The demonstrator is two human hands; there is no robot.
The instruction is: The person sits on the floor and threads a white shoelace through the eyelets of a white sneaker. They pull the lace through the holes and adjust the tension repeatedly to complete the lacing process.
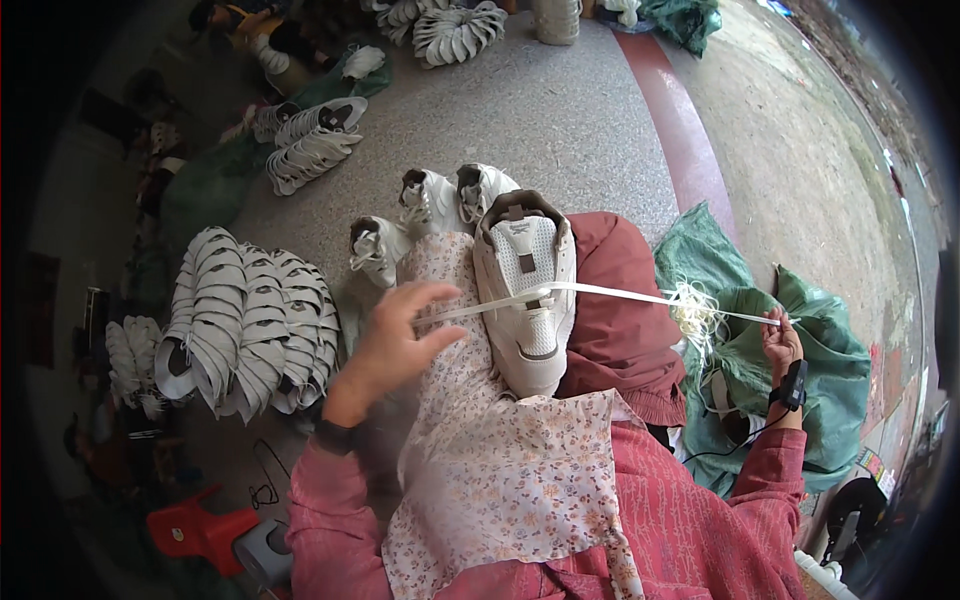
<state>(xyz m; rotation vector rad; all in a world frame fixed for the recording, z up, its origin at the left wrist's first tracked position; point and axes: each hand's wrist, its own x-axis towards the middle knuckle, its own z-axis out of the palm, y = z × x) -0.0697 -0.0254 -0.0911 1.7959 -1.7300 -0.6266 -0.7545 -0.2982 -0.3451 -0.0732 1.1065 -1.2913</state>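
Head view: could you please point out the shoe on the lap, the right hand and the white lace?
Shoe on the lap [541,328]: head view, on its perforated toe.
Right hand [782,345]: head view, middle of the hand.
White lace [620,292]: head view, the stretch between shoe and right hand.

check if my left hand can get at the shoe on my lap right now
Probably yes: the left hand is just left of the shoe, and nothing solid seems to stand between them. Only the thin white lace stretches across that gap.
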